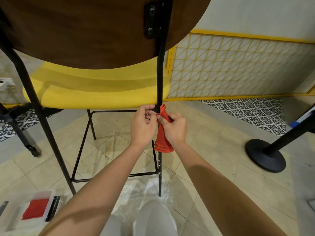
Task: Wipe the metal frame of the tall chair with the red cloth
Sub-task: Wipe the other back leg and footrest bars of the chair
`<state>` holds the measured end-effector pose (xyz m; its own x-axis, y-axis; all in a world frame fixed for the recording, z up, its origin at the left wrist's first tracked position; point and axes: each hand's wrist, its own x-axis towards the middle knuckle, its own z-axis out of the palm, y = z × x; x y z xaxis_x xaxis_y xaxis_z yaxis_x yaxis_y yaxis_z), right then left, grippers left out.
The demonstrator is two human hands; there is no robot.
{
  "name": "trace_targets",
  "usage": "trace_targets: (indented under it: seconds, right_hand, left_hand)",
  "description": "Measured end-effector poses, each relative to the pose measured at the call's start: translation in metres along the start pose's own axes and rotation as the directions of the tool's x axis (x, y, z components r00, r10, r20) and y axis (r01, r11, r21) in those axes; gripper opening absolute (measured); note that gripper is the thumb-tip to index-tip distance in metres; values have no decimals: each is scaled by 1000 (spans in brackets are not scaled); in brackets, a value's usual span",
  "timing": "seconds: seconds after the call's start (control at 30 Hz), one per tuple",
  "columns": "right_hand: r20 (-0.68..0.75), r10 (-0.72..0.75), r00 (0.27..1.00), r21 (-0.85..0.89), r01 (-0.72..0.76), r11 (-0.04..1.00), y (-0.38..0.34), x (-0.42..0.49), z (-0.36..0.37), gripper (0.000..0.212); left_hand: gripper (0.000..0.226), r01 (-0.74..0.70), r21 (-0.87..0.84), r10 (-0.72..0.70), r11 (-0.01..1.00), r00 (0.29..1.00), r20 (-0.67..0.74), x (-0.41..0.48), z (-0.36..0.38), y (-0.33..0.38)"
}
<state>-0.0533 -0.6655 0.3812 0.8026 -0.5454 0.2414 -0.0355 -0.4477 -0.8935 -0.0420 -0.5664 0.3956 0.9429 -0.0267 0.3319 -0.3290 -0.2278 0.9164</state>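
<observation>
Right hand gripped the red cloth high on the upright rear leg, bare leg below it; couldn't tell what the left hand held.

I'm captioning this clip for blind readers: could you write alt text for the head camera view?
A right hand grips a red cloth against the thin black metal leg of a tall chair, just below its yellow padded seat, while the left hand pinches the same leg beside it. A brown wooden backrest looms above.

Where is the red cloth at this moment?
Head view, centre: the red cloth is gripped by the right hand against the black frame upright, just below the yellow seat.
</observation>
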Motion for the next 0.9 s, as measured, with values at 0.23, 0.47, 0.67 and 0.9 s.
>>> trace_targets:
  seconds: [0.23, 0.47, 0.67, 0.9]
  right_hand:
    - [44, 84, 995, -51, -82, 995, 28, -11, 5, 25]
    - [139, 206, 969, -137, -187, 973, 45, -17, 6, 25]
    - [93, 193, 977, -57, -189, 980, 22, -8, -2, 33]
    - [-35, 35, 999, 123, -30, 992, -22, 11, -3, 27]
  left_hand:
    - [21, 19, 27, -19, 999, 1000, -5, -6, 3, -17]
    - [22, 53, 75, -55, 996, 998, 26, -13, 2, -33]
    - [19, 40, 87, -41, 995, 999, 9, -4, -3, -24]
    - [20, 29, 82, -29, 996, 1000, 1, -1, -6, -19]
